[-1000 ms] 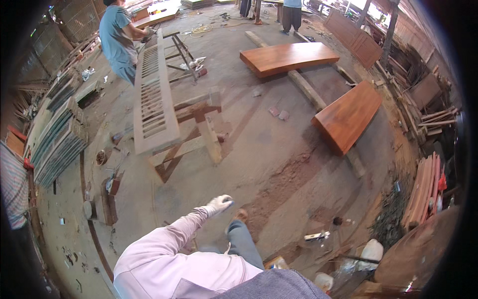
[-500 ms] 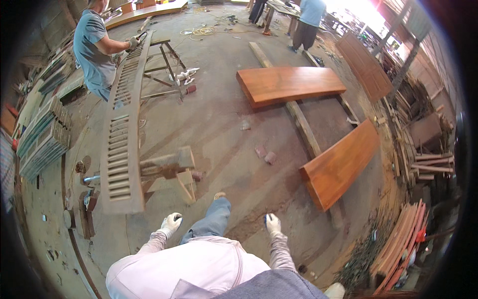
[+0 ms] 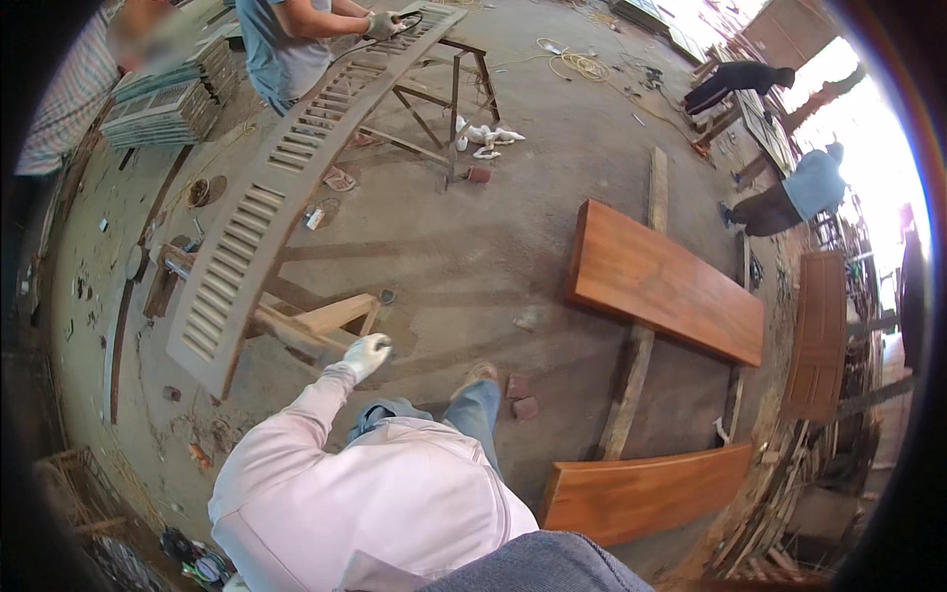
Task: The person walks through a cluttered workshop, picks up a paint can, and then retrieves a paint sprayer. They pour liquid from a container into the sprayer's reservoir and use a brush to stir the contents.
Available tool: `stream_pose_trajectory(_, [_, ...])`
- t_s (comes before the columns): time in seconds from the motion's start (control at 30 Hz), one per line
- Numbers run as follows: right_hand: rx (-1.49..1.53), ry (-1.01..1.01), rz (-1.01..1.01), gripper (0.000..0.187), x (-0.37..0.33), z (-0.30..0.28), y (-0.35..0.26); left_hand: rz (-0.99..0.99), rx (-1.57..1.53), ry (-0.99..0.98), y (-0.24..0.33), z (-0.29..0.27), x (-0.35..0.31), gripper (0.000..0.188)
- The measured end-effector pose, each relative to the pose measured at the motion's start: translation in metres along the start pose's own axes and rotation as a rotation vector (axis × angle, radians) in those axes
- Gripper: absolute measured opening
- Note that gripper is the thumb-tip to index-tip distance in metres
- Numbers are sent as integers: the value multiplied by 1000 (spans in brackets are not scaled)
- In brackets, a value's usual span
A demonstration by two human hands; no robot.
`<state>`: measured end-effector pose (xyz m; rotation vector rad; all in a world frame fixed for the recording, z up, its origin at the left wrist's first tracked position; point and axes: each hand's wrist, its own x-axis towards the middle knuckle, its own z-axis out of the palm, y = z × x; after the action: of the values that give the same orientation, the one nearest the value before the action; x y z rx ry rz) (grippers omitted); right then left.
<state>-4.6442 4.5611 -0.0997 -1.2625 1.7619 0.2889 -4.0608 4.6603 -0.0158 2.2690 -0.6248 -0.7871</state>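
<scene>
No packages, labels, signs or screens are showing anywhere in this workshop view; from twelve o'clock round to six o'clock, only timber, slatted panels and floor are appearing, none bearing a tag or printed face.

The left hand (image 3: pixel 365 355) wore a white glove and hung near the end of a long grey slatted shutter (image 3: pixel 286 187) that lay on a wooden stand (image 3: pixel 321 326). At the far end, another person's gloved hand (image 3: pixel 380 24) touched the shutter. To the right, two orange-brown boards (image 3: pixel 666 281) lay on the dusty floor (image 3: pixel 493 237). The right hand could not be seen.
</scene>
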Motion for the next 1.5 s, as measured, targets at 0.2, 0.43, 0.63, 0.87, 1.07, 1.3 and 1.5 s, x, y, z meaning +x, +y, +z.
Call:
stream_pose_trajectory(0.2, [444,89,0,45,205,-148,-169,-743,-326,114,-117,102,5,22])
stream_pose_trajectory(0.43, [107,259,-514,31,433,-280,-603,-703,-50,-165,1,127,79,18])
stream_pose_trajectory(0.63, [346,-140,-459,29,442,-185,-867,-348,419,-178,54,57,271,16])
stream_pose_trajectory(0.87, [-394,-20,-412,42,465,-184,-895,-445,-738,323,204,-27,685,16])
stream_pose_trajectory(1.07, [-251,-159,75,33,560,-239,-933,-221,-310,134,350,-61,1018,18])
stream_pose_trajectory(1.3, [554,-377,107,32,768,-281,-1236,-330,-257,136,441,-77,1206,22])
stream_pose_trajectory(1.5, [257,-171,-411,19,869,-250,-1756,-405,-142,36,448,-145,1294,32])
